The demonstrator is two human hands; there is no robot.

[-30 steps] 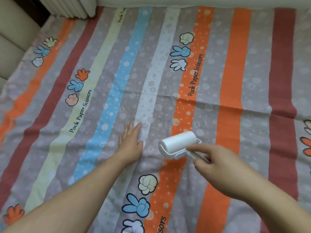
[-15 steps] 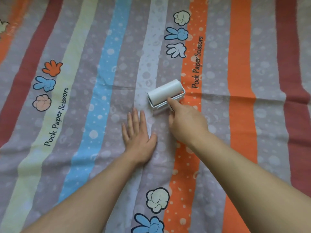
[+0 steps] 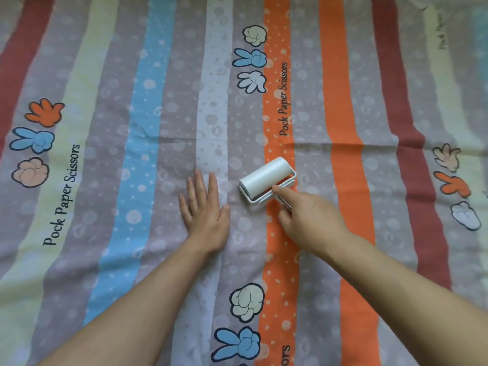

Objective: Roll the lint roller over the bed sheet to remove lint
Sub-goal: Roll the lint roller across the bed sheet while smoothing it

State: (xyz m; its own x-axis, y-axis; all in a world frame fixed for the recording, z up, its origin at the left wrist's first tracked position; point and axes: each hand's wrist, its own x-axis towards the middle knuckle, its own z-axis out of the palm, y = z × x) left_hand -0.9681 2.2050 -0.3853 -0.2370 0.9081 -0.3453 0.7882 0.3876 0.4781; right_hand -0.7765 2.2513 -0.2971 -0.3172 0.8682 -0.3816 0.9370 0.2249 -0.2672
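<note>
Forearms, both bare, reach in from the bottom edge over a striped fabric bed sheet [image 3: 346, 107] that fills the whole view. Between them, nearest the camera, sit a printed blue two-finger cartoon hand [image 3: 237, 343] and, just beyond it, a printed cream cartoon fist [image 3: 247, 302].

Farther up, the left hand [image 3: 204, 215] lies palm down on the grey and pale lilac stripes. Its fingers are straight and close together, thumb out to the side, flat against the cloth and holding nothing.

Just beside it but apart, the right hand [image 3: 309, 220] curls round the thin handle of a white cylindrical lint roller [image 3: 265, 178] in a white plastic frame. The index finger [image 3: 281, 192] stretches forward along the handle to the frame's near bar, and most of the handle is hidden under the fingers. The roller rests on the sheet with its axis slanting up to the right, one end over a grey stripe and the other over the dotted orange stripe [image 3: 277, 35].

Well off to either side, a left trio of cartoon hands [image 3: 34, 140] and a right trio of cartoon hands [image 3: 451, 186] are printed near the edges.

Beyond the roller a horizontal crease [image 3: 184, 140] runs across the cloth. Past that, black "Pock Paper Scissors" lettering [image 3: 284, 99] climbs the dotted orange stripe, with a middle trio of cartoon hands [image 3: 250, 58] beside it: white open hand, blue scissors, then cream fist farthest away.
</note>
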